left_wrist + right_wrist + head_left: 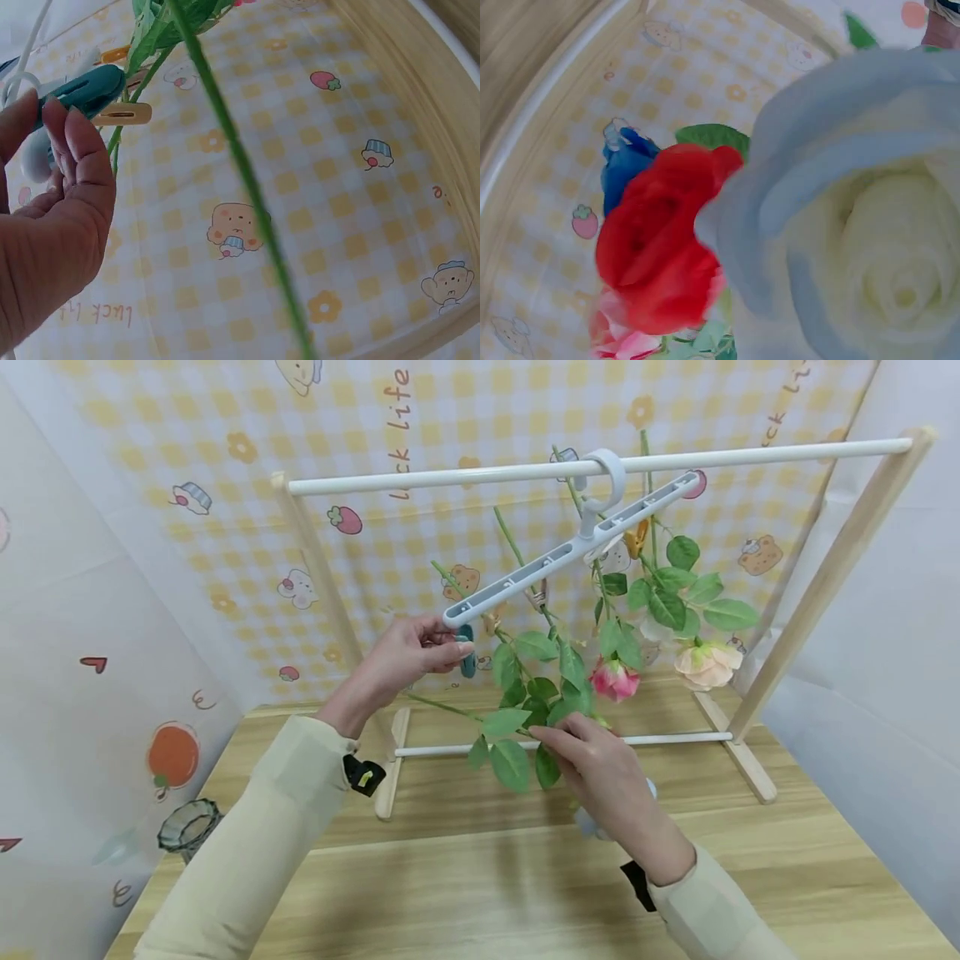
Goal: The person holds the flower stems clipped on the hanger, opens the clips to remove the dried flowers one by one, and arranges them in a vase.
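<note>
My left hand (412, 656) pinches a teal clothespin (468, 653) at the left end of a pale grey-blue clip hanger (525, 572). In the left wrist view, the clothespin (94, 90) sits between thumb and fingers. Lower down, my right hand (600, 772) holds an artificial rose by its leafy stem (442, 706), whose bare end points left below the clothespin. Its pale blue-white bloom (900, 277) fills much of the right wrist view and is mostly hidden behind that hand from above. Several other artificial roses hang head down from the hanger, including a pink one (615, 679) and a peach one (707, 664).
The hanger hooks over the white bar (450, 479) of a wooden-legged rack (825, 585). A red rose (660, 240) and a blue flower (626, 169) show in the right wrist view. A glass vase (189, 827) stands at the table's left edge, and a checked cloth (225, 527) hangs behind.
</note>
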`<state>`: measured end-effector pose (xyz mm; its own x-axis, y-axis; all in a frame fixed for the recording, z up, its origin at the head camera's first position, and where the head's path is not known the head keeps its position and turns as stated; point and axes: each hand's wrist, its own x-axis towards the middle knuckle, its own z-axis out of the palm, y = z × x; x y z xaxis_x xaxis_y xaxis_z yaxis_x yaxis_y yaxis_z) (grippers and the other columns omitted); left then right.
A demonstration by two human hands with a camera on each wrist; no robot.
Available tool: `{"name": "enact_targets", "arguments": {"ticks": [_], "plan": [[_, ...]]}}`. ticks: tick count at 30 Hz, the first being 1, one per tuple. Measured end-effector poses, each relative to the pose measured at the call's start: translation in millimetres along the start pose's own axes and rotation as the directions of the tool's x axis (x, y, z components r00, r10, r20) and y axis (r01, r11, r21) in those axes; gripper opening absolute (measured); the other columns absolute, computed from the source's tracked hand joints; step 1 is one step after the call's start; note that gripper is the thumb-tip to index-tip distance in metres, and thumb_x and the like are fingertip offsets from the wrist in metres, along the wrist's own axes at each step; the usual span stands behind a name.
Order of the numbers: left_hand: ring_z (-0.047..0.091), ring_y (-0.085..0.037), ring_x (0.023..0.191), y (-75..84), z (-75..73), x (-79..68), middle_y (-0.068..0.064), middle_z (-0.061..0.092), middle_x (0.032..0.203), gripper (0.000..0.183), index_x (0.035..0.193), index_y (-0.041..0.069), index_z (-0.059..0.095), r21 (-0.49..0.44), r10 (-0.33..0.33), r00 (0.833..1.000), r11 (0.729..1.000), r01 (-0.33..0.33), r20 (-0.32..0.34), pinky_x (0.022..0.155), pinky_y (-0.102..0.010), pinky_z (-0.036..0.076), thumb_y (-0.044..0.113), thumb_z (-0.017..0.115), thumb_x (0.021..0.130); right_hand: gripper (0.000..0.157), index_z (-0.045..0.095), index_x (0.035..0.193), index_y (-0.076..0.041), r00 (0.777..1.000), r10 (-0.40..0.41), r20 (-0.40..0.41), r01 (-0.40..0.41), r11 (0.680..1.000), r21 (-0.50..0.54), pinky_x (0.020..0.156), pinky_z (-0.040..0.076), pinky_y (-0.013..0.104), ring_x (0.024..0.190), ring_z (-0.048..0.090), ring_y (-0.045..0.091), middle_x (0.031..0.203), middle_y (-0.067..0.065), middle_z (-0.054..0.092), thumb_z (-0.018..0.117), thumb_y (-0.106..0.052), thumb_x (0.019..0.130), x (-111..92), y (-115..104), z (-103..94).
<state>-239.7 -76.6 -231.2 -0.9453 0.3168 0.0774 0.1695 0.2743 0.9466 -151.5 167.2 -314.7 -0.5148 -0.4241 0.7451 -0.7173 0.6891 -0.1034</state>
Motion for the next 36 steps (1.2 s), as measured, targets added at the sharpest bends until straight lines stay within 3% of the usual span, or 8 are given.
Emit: {"name": "enact_targets", "arguments": {"ticks": [6,10,13,18,21,24,28,36], "plan": [[0.058,-0.01,0.09,-5.0,-6.1,-10.0,-0.005,0.056,0.1,0.038,0.13,0.001,0.05,-0.027,-0.003,1.0,1.0,0.002,-0.001,0.082,-0.023,0.051,0.015,0.055,0.095,0.031,0.073,0.096,-0.007,0.999,0.004,-0.034,-0.002,0.998,0.063,0.05,0.042,0.019,0.06,0.047,0.008,0.08,0.002,0.058,0.076,0.007,0.07,-3.1,0.2,-2.5],[0.062,-0.017,0.089,-14.2,-2.9,-28.4,-0.012,0.064,0.11,0.039,0.13,0.003,0.053,0.198,0.11,0.994,0.974,-0.106,-0.013,0.077,-0.026,0.054,0.016,0.057,0.094,0.032,0.073,0.095,-0.007,0.998,-0.025,-0.063,0.031,0.995,0.097,0.052,0.042,0.018,0.062,0.049,0.008,0.081,0.002,0.059,0.077,0.008,0.068,-3.8,-1.6,-0.9],[0.065,-0.021,0.092,-26.1,1.7,-49.1,-0.011,0.068,0.109,0.032,0.12,0.003,0.061,0.472,0.296,0.954,0.836,-0.278,0.038,0.075,-0.032,0.055,0.017,0.062,0.091,0.034,0.072,0.096,-0.007,0.996,-0.042,-0.078,0.052,0.99,0.131,0.054,0.041,0.016,0.063,0.049,0.008,0.081,0.002,0.059,0.076,0.01,0.067,-2.5,-3.5,-0.1],[0.066,-0.021,0.096,-47.4,3.4,-75.1,-0.007,0.07,0.106,0.028,0.111,0.006,0.069,0.674,0.543,0.826,0.554,-0.488,0.152,0.076,-0.033,0.054,0.009,0.07,0.083,0.035,0.072,0.098,-0.006,0.997,-0.029,-0.071,0.042,0.982,0.187,0.055,0.04,0.013,0.064,0.049,0.008,0.083,0.002,0.06,0.075,0.012,0.067,0.2,-5.5,0.1],[0.067,-0.017,0.083,-58.5,2.9,-85.5,-0.003,0.07,0.095,0.026,0.103,0.009,0.071,0.737,0.64,0.752,0.432,-0.521,0.157,0.067,-0.028,0.055,0.002,0.074,0.078,0.033,0.072,0.097,-0.007,0.998,-0.038,-0.047,0.047,0.974,0.223,0.055,0.04,0.012,0.064,0.048,0.007,0.083,0.001,0.061,0.075,0.01,0.069,2.9,-8.0,0.3],[0.067,-0.014,0.072,-68.9,1.8,-94.1,0.0,0.07,0.087,0.018,0.097,0.011,0.071,0.777,0.71,0.69,0.355,-0.52,0.138,0.059,-0.025,0.053,0.003,0.071,0.08,0.031,0.07,0.1,-0.005,1.0,-0.028,-0.015,0.031,0.953,0.3,0.056,0.04,0.011,0.064,0.048,0.005,0.085,0.002,0.062,0.074,0.007,0.072,7.1,-8.7,-2.8],[0.068,-0.014,0.074,-81.8,-7.1,-111.8,0.001,0.071,0.089,0.013,0.098,0.012,0.07,0.78,0.738,0.67,0.37,-0.505,0.084,0.06,-0.024,0.054,0.008,0.066,0.086,0.035,0.065,0.11,0.004,0.999,0.047,-0.016,-0.034,0.886,0.462,0.064,0.05,0.013,0.076,0.059,0.009,0.09,0.01,0.065,0.069,0.009,0.076,23.9,-5.3,-11.6],[0.067,-0.011,0.083,-100.6,-27.8,-144.7,0.001,0.072,0.092,0.039,0.101,0.014,0.072,0.752,0.678,0.723,0.544,-0.372,-0.133,0.074,-0.008,0.048,-0.011,0.073,0.07,0.043,0.048,0.131,0.006,0.909,0.39,0.149,-0.39,0.665,0.637,0.094,0.046,0.021,0.118,0.054,0.03,0.128,0.023,0.053,0.058,0.004,0.089,75.7,14.5,-3.3]]}}
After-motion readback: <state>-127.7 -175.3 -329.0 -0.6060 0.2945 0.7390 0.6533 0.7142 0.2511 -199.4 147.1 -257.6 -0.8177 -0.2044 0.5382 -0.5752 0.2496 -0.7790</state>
